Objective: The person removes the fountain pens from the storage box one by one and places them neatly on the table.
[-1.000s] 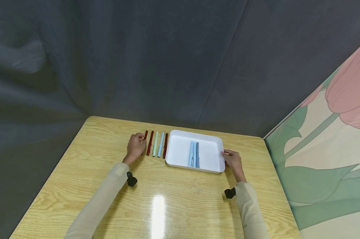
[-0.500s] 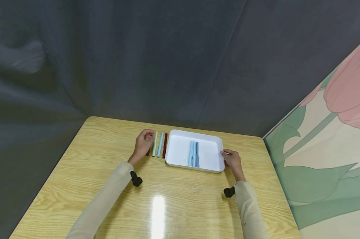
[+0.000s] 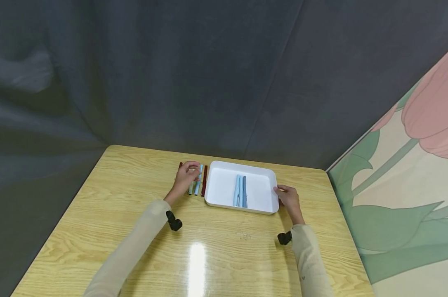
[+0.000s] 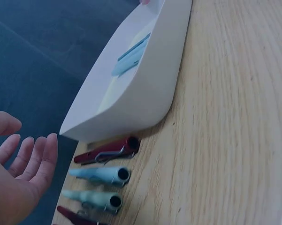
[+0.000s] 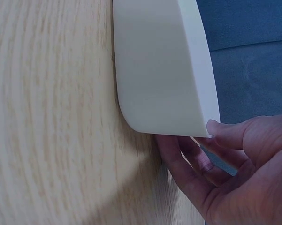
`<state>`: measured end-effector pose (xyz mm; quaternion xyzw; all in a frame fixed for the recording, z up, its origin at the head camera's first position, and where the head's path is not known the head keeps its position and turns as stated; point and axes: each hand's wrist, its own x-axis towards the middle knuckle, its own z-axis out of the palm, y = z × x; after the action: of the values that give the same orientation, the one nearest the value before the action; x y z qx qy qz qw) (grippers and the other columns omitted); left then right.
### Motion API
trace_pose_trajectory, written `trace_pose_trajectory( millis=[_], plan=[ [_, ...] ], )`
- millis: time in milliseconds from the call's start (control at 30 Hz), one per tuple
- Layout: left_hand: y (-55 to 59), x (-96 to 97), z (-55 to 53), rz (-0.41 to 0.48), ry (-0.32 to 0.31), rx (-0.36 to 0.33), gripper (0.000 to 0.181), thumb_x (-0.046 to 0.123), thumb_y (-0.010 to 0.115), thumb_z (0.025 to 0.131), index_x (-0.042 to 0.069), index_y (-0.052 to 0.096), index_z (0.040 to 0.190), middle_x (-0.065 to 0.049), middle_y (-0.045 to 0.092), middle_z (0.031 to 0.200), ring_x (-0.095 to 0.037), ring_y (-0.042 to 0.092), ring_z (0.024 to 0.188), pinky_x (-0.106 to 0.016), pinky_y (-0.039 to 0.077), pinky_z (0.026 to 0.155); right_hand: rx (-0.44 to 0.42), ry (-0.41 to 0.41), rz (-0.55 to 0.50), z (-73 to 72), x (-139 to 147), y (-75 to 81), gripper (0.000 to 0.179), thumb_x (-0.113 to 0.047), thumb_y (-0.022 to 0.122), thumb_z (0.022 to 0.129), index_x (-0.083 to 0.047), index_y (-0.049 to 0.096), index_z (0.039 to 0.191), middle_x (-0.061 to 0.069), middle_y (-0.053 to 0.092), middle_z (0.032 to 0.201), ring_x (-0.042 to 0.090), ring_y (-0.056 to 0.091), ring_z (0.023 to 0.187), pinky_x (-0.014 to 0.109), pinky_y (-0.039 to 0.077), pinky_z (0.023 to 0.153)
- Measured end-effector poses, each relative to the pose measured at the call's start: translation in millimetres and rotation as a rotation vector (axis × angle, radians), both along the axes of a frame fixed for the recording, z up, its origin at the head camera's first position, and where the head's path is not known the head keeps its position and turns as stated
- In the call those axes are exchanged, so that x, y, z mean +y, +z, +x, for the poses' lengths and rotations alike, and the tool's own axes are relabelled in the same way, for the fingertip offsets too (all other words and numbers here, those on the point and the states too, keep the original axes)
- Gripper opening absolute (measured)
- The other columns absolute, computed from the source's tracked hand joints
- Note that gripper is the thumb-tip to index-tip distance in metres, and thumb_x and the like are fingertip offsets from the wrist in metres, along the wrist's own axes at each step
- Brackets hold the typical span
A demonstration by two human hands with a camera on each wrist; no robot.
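Observation:
Over a row of capped pens with clips hovers my left hand (image 3: pixel 186 179), its fingers relaxed and apart from the pens, holding nothing. In the left wrist view a dark red pen (image 4: pixel 108 151) lies closest to the white tray (image 4: pixel 155 79). Beside it come a light blue pen (image 4: pixel 101 175), a mint green pen (image 4: pixel 94 199) and another dark red pen (image 4: pixel 77 216). My right hand (image 3: pixel 289 199) grips the tray's right side, thumb at the rim and fingers against the outer wall. Inside the tray lie two light blue pens (image 3: pixel 236 192) and a grey-blue pen (image 3: pixel 245 192).
The wooden table (image 3: pixel 239 255) ends at a dark cloth (image 3: pixel 194 82) behind the tray. A wall with a tulip print (image 3: pixel 394 214) stands to the right. Each wrist wears a small black camera (image 3: pixel 174 221).
My left hand has moved right along the pen row, from the leftmost dark red pen to above the green and light blue ones. The right hand and tray stay in place.

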<state>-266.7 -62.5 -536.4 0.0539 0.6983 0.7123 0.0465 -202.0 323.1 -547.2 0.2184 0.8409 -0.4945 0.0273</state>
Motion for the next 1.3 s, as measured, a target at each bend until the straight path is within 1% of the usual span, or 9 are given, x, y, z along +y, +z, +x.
trace_pose_trajectory(
  millis=[67,267,433,533,600,700,833,1033,1300],
  plan=[
    [0.8,4.7,2.0,0.0,-0.018,-0.003,0.036,0.006,0.057,0.106,-0.009,0.053,0.139,-0.027,0.057,0.128,-0.044,0.062,0.112,-0.057,0.057,0.097,0.001,-0.005,0.005,-0.1,-1,0.5,0.044,-0.019,0.061,0.106,0.009,0.06,0.14,0.032,0.07,0.118,0.011,0.065,0.067,0.024,0.055,0.059],
    [1.9,19.3,6.5,0.016,-0.078,0.005,0.037,0.007,0.059,0.106,-0.009,0.053,0.139,-0.024,0.057,0.126,-0.052,0.06,0.116,-0.054,0.06,0.093,0.006,-0.008,0.006,-0.6,-2,0.5,0.044,-0.019,0.062,0.105,0.009,0.061,0.14,0.03,0.071,0.115,0.011,0.064,0.065,0.024,0.054,0.058],
    [-0.7,31.7,8.3,-0.005,-0.144,-0.003,0.039,0.009,0.057,0.108,-0.011,0.051,0.141,-0.022,0.057,0.124,-0.052,0.058,0.118,-0.048,0.062,0.09,0.003,-0.012,0.005,1.3,-2,-2.0,0.043,-0.019,0.062,0.106,0.008,0.062,0.139,0.031,0.07,0.118,0.011,0.065,0.065,0.024,0.055,0.057],
    [-0.2,39.6,8.8,-0.015,-0.185,-0.018,0.041,0.009,0.057,0.107,-0.01,0.05,0.142,-0.022,0.057,0.126,-0.052,0.058,0.12,-0.044,0.063,0.087,0.015,-0.012,0.022,2.4,-2,-2.7,0.042,-0.018,0.063,0.105,0.009,0.063,0.138,0.031,0.071,0.113,0.01,0.064,0.063,0.025,0.055,0.057],
    [-1.7,45.4,7.7,-0.029,-0.2,-0.018,0.04,0.009,0.057,0.107,-0.01,0.05,0.142,-0.021,0.058,0.125,-0.052,0.058,0.118,-0.041,0.064,0.085,0.023,-0.015,0.037,2.7,-2,-2.5,0.041,-0.017,0.063,0.105,0.009,0.064,0.136,0.03,0.072,0.11,0.01,0.062,0.061,0.026,0.054,0.056],
    [-2.4,53.5,6.7,-0.042,-0.214,-0.027,0.041,0.008,0.058,0.105,-0.01,0.051,0.141,-0.021,0.06,0.124,-0.052,0.06,0.117,-0.043,0.063,0.085,0.027,-0.015,0.044,2.9,-3,-1.4,0.041,-0.017,0.063,0.105,0.009,0.064,0.136,0.03,0.072,0.11,0.01,0.062,0.061,0.026,0.054,0.056],
    [-4.5,63.1,7.6,-0.066,-0.225,-0.045,0.04,0.009,0.06,0.105,-0.008,0.053,0.141,-0.02,0.059,0.124,-0.049,0.062,0.117,-0.049,0.062,0.088,0.016,-0.007,0.039,3.1,-3,0.5,0.041,-0.018,0.062,0.106,0.009,0.063,0.137,0.032,0.07,0.117,0.012,0.065,0.065,0.024,0.055,0.057],
    [-10.6,75.2,14.1,-0.138,-0.264,-0.048,0.038,0.011,0.06,0.107,-0.005,0.056,0.141,-0.022,0.06,0.128,-0.045,0.064,0.119,-0.048,0.063,0.087,-0.003,-0.004,0.031,1.9,-4,2.3,0.042,-0.019,0.062,0.107,0.008,0.062,0.139,0.033,0.068,0.123,0.014,0.069,0.072,0.026,0.058,0.06],
    [-14.7,87.3,22.3,-0.255,-0.367,-0.021,0.037,0.014,0.057,0.108,0.004,0.057,0.144,-0.019,0.059,0.133,-0.035,0.065,0.119,-0.043,0.063,0.083,-0.008,-0.009,0.024,0.9,-4,2.5,0.042,-0.019,0.061,0.107,0.009,0.062,0.139,0.033,0.067,0.124,0.014,0.068,0.074,0.025,0.057,0.06]
  ],
)
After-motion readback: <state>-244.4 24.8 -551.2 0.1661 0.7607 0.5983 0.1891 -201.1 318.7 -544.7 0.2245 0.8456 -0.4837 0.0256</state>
